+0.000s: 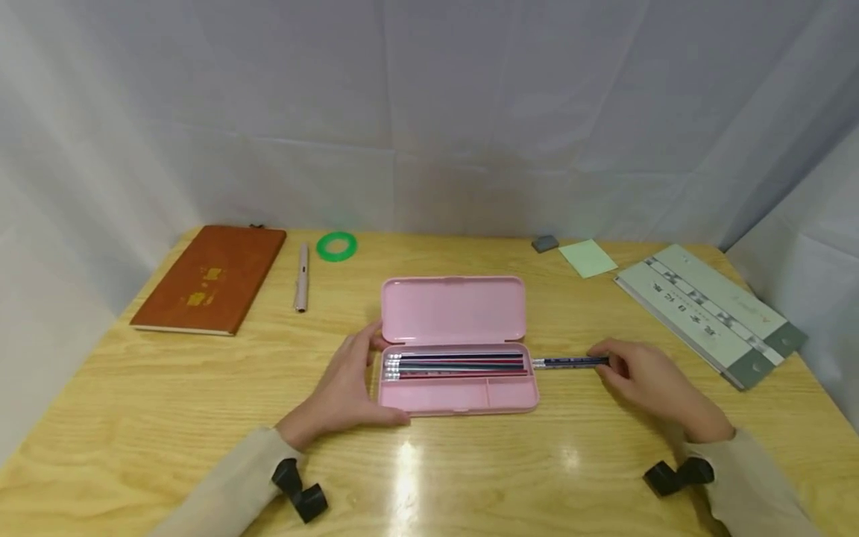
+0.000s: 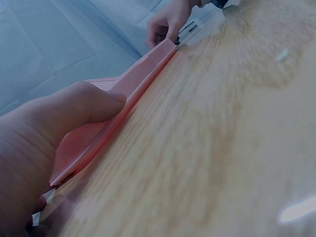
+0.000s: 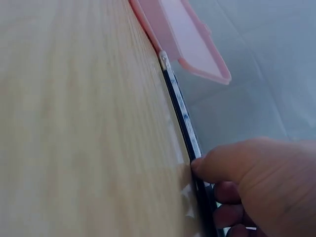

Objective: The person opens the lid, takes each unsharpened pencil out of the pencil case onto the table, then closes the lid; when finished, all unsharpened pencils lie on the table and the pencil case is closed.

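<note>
A pink pencil case (image 1: 458, 399) lies open on the table, its lid (image 1: 453, 309) folded back. Several pencils (image 1: 463, 367) fill its long rear compartment, metal-banded ends to the left; both front compartments are bare. My left hand (image 1: 345, 380) holds the case's left end, thumb (image 2: 101, 101) on the front rim and fingers behind. To the right of the case, my right hand (image 1: 647, 377) pinches the far end of dark patterned pencils (image 1: 570, 363) between thumb and fingers. Their metal-banded ends (image 3: 164, 61) are right at the case's right wall, low over the table.
A brown notebook (image 1: 215, 280), a pale pen (image 1: 302, 277) and a green tape ring (image 1: 337, 246) lie at the back left. Toward the back right are a grey eraser (image 1: 545, 243), pale green sticky notes (image 1: 587, 258) and a grey-green book (image 1: 711, 313).
</note>
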Tool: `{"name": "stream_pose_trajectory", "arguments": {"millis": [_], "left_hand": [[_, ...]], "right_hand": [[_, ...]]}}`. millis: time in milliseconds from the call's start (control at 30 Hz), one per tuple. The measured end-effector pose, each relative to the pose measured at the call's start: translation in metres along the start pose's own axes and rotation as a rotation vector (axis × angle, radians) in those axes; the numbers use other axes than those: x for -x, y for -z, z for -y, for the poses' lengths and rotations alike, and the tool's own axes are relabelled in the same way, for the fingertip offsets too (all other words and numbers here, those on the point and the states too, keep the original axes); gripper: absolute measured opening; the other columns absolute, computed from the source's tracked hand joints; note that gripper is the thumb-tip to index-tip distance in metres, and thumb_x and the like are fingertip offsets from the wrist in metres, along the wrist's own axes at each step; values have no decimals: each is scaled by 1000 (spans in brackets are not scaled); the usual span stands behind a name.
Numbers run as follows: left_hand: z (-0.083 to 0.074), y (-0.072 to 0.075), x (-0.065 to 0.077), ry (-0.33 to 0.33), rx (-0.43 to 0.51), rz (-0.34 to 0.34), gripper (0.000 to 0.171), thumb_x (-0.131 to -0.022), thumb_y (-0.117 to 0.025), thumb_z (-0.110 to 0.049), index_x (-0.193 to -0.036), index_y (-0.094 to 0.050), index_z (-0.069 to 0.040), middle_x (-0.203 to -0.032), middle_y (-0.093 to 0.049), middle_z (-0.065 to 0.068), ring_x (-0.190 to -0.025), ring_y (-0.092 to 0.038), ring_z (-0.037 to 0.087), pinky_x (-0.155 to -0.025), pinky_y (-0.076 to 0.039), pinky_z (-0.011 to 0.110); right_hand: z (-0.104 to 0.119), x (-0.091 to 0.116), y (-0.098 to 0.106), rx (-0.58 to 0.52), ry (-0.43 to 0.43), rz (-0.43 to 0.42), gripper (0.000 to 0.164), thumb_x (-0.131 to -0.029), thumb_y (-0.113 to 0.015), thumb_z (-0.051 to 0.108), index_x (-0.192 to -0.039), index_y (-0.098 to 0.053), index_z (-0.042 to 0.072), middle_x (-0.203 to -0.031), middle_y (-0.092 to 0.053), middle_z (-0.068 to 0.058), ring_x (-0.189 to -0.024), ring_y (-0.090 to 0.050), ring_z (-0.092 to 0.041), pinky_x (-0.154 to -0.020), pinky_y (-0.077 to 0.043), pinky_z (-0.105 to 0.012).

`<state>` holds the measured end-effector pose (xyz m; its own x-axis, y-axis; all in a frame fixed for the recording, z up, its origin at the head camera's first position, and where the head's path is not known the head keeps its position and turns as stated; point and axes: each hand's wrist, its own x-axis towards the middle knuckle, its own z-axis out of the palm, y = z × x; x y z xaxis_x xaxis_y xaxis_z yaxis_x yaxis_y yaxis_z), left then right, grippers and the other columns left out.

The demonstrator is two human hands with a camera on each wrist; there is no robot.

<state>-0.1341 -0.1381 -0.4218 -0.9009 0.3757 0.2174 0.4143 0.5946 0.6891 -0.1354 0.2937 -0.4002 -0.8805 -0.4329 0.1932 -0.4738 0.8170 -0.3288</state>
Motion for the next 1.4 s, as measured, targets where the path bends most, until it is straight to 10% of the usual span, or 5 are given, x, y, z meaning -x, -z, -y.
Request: {"name": "stream_pose_trajectory", "arguments": {"millis": [267, 633, 1033, 1400], "left_hand": [[-1, -2, 2, 4, -14, -2, 135, -43, -92, -50, -151, -22, -8, -119, -53, -1, -105, -46, 14, -87, -45, 34], [-2, -4, 1, 6, -23, 0, 136, -41, -92, -47, -151, -23, -8, -118, -53, -3, -104, -45, 12, -87, -44, 33], [-4, -3, -1, 7, -24, -5, 135, -43, -92, -50, -151, -23, -9, -118, -52, -1, -103, -45, 13, -85, -43, 33], [-2, 1, 0, 4, -13, -9, 135, -42, -93, -49, -151, -23, -9, -120, -54, 1, -105, -46, 15, -86, -45, 35]], "right_hand": [[24, -29, -2, -73, 12, 125, 20, -85, -60, 0, -103, -65, 7, -59, -43, 12, -52, -34, 1, -52, -35, -20], [76, -76, -21, -169, 232, 159, 16, -91, -64, 10, -105, -70, 9, -74, -63, 5, -60, -45, 1, -57, -43, -21], [108, -92, -42, -36, 254, 177, 18, -89, -68, 20, -105, -70, 12, -57, -49, 10, -51, -38, -1, -49, -32, -19], [120, -95, -51, 93, 328, 38, 11, -86, -71, 18, -93, -72, 9, -81, -73, -1, -67, -65, -11, -62, -53, -30]]}}
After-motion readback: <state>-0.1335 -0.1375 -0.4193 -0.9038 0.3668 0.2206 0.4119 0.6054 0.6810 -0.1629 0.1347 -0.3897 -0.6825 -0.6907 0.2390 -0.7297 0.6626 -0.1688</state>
